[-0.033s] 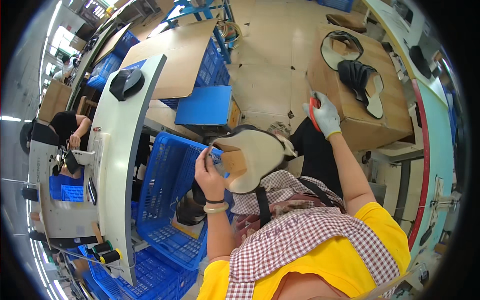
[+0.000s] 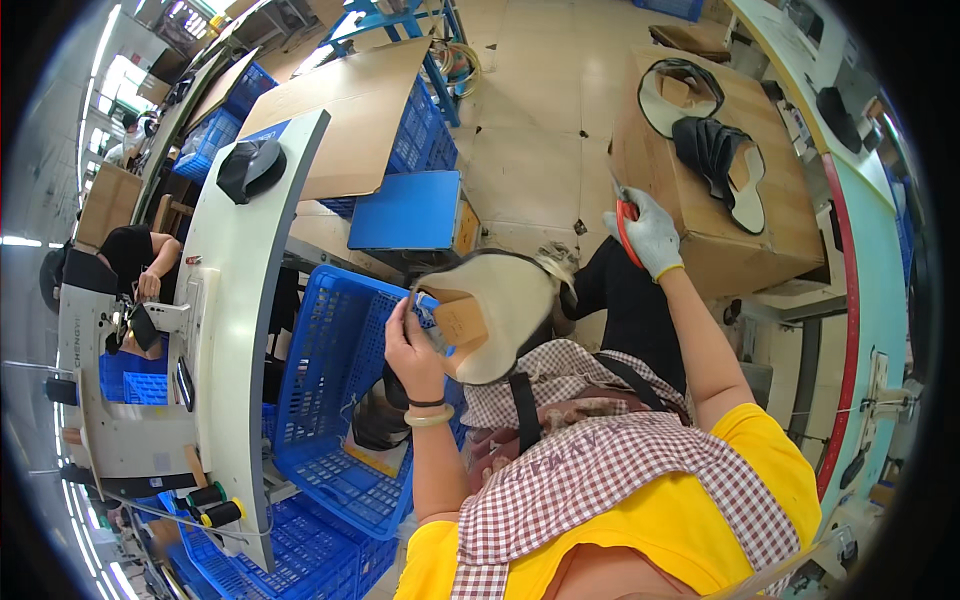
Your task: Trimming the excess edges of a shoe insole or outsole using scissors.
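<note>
My left hand (image 2: 415, 352) pinches the edge of a shoe upper (image 2: 515, 305), holding it over my lap. Its cream lining faces up, with a dark rim and a tan patch beside my fingers. My right hand (image 2: 652, 235), in a pale work glove, grips scissors (image 2: 627, 232) with red-orange handles. The blades point away from me, apart from the upper. Just right of that hand, a stack of black shoe uppers (image 2: 705, 150) with cream lining lies on a cardboard box (image 2: 740, 262). Another upper (image 2: 650, 105) rests behind the stack.
A blue plastic crate (image 2: 300, 400) with dark pieces inside stands at my left. Beyond it is a white worktable (image 2: 235, 290) with a black piece (image 2: 252, 170) and thread spools (image 2: 222, 513). A co-worker's hand (image 2: 150, 283) is at a sewing machine (image 2: 125, 425) farther left.
The upper in my left hand has shifted slightly left and turned a little. My right hand with the scissors has barely moved.
</note>
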{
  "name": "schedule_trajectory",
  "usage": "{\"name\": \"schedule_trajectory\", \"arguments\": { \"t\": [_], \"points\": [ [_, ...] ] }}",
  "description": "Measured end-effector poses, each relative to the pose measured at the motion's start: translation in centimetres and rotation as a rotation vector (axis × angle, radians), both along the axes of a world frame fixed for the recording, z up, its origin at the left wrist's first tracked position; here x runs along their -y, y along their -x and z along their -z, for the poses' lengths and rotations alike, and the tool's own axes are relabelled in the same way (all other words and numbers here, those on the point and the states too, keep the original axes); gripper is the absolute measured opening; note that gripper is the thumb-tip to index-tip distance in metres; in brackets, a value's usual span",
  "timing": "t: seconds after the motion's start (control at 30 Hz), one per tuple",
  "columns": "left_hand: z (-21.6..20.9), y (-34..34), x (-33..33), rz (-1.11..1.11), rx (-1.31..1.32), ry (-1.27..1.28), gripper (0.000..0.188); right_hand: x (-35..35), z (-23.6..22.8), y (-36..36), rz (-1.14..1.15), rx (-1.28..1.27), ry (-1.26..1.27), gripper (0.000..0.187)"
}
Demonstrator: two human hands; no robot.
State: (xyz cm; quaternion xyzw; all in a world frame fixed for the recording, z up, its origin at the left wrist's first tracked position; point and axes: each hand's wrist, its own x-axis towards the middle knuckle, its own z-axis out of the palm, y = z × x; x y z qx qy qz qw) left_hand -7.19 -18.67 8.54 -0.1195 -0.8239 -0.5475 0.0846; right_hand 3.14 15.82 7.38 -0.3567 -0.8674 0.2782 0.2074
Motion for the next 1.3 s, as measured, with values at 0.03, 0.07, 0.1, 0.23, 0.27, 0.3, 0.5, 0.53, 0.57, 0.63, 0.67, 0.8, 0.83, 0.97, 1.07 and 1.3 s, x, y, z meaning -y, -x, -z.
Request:
{"name": "schedule_trajectory", "arguments": {
  "t": [0.03, 0.07, 0.1, 0.23, 0.27, 0.3, 0.5, 0.53, 0.57, 0.63, 0.67, 0.8, 0.83, 0.97, 1.07, 1.3],
  "points": [
    [-0.1, 0.1, 0.0, 0.008, -0.001, 0.005, 0.024, 0.3, 0.1, -0.8, -0.067, -0.051, 0.057, 0.046],
    [-0.3, 0.1, -0.1, -0.016, -0.071, 0.061, 0.024, 0.9, 0.3, -1.5, -0.062, -0.052, 0.063, 0.046],
    [-0.7, 0.0, -0.4, -0.044, -0.144, 0.112, 0.025, 1.9, 0.1, -2.0, -0.118, -0.131, 0.421, 0.045],
    [-1.8, -0.3, -2.6, -0.02, -0.178, 0.171, 0.026, 5.6, 0.5, -1.6, -0.265, -0.29, 0.305, 0.042],
    [-1.9, -0.6, -3.1, 0.004, -0.151, 0.146, 0.026, 6.1, 0.4, -1.2, -0.265, -0.256, 0.316, 0.042],
    [-2.0, -0.7, -3.5, 0.031, -0.125, 0.123, 0.025, 6.7, 0.5, -0.5, -0.285, -0.242, 0.352, 0.044],
    [-2.1, -1.2, -2.5, 0.102, 0.102, -0.011, 0.024, 4.5, 5.1, 1.7, -0.245, -0.282, 0.893, 0.046],
    [-2.1, -1.5, -2.4, 0.12, 0.145, -0.004, 0.024, 3.7, 5.4, 1.8, -0.129, -0.253, 1.11, 0.046],
    [-2.1, -1.7, -2.1, 0.061, 0.057, 0.054, 0.023, 2.4, 6.6, 1.5, -0.008, -0.371, 1.207, 0.045],
    [-1.8, -0.8, 0.2, 0.026, 0.127, -0.02, 0.023, 1.3, 7.2, 0.8, 0.166, -0.437, 1.173, 0.043],
    [-1.4, -0.4, 1.4, -0.012, 0.199, -0.099, 0.023, 1.3, 6.4, 0.5, 0.212, -0.381, 1.043, 0.042],
    [-1.8, 0.1, 2.4, -0.071, 0.144, -0.099, 0.024, 2.3, 5.9, -1.0, -0.126, -0.008, 0.105, 0.047],
    [-2.1, 0.1, 2.0, -0.08, 0.131, -0.086, 0.024, 2.9, 4.7, -0.9, -0.132, 0.035, 0.158, 0.05],
    [-1.2, 0.1, -1.1, -0.088, 0.07, -0.127, 0.025, 5.3, -1.1, 0.2, -0.227, -0.031, 0.938, 0.054],
    [-0.6, -1.4, -5.8, 0.031, -0.042, -0.128, 0.028, 8.3, -0.1, -0.1, -0.301, -0.551, 1.048, 0.05],
    [2.5, -1.4, -10.1, 0.297, 0.693, -0.86, 0.044, 9.3, -3.9, 0.8, -0.198, -0.515, 0.454, 0.049]
  ]
}}
